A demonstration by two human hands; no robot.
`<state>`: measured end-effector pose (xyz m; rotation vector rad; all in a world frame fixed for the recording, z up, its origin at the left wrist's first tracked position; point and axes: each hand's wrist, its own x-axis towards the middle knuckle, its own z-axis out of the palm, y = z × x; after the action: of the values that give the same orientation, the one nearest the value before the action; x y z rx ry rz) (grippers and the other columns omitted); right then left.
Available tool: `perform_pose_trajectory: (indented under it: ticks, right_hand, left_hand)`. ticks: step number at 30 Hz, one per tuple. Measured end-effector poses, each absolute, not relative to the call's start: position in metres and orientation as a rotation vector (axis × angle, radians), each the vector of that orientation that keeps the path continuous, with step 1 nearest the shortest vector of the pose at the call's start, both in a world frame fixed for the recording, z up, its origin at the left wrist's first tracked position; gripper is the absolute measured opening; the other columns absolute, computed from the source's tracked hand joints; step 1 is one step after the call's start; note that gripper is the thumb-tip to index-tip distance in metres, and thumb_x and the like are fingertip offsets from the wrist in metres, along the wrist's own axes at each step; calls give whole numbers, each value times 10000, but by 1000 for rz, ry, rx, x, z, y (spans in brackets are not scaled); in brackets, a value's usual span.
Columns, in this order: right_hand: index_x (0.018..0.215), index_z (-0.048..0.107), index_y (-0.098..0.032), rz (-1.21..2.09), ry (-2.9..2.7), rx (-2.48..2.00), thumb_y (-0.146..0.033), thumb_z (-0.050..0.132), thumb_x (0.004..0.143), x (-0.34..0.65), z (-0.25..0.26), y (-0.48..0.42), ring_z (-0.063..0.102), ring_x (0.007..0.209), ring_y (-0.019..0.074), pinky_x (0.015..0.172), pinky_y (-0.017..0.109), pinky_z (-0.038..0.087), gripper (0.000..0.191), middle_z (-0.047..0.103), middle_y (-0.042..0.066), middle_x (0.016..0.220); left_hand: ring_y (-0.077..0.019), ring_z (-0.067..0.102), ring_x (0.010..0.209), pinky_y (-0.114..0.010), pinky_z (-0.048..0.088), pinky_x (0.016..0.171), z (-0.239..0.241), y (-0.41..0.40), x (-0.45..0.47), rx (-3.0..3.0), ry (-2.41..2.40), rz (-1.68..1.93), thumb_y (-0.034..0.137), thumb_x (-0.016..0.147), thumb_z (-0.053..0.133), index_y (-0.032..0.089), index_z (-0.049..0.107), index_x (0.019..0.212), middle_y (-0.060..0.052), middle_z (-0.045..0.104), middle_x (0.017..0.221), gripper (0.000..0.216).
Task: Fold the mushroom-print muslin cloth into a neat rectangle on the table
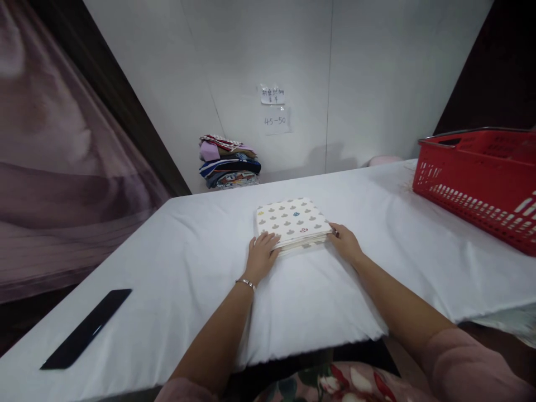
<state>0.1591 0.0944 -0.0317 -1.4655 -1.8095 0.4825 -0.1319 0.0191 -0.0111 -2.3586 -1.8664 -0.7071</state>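
A folded white cloth with rows of small grey motifs and a few coloured ones lies as a neat rectangle on the white-covered table. Its layered near edge faces me. My left hand rests at the near left corner, fingers stretched over the top and thumb along the front edge. At the right corner, my right hand has its fingers closed around the cloth's edge; the fingertips are partly hidden.
A stack of folded fabrics stands at the back by the wall. The red plastic basket sits on the right. A flat black object lies at the front left. Handwritten paper notes hang on the wall; a pinkish curtain hangs left.
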Motion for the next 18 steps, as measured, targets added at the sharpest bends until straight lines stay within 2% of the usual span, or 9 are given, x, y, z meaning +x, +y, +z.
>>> perform_pose_trajectory:
  ticks: [5,8,12,18]
  right_hand:
    - [1193,596,-220,256,-1892,-1261,-280,503,803,154,-27,90,454,1189,255,1000,430,360,405,529,87,1279]
    - [1090,656,-219,211,-2022,-1116,-269,497,831,143,-16,92,498,1140,251,973,434,369,308,595,87,1206]
    - [934,713,-262,268,-2239,-1061,-230,496,846,122,-1,100,560,1040,234,918,403,375,236,682,44,1043]
    - [942,718,-268,331,-2292,-1027,-255,476,880,112,-3,107,582,1018,218,891,363,365,250,699,31,1022]
  left_hand:
    - [-227,408,1274,-481,217,1082,-5,17,-131,-2322,-1877,-842,384,909,461,280,572,1202,-18,579,1279,329]
    - [-215,471,1194,-462,243,1069,2,21,-127,-2288,-1842,-895,323,920,442,270,634,1094,-10,645,1162,265]
    - [-207,536,1031,-441,301,1019,10,29,-120,-2348,-1762,-828,270,879,515,258,678,965,-18,673,1004,184]
    - [-196,548,941,-404,357,934,8,35,-115,-2343,-1840,-888,281,864,548,254,690,897,-15,657,886,148]
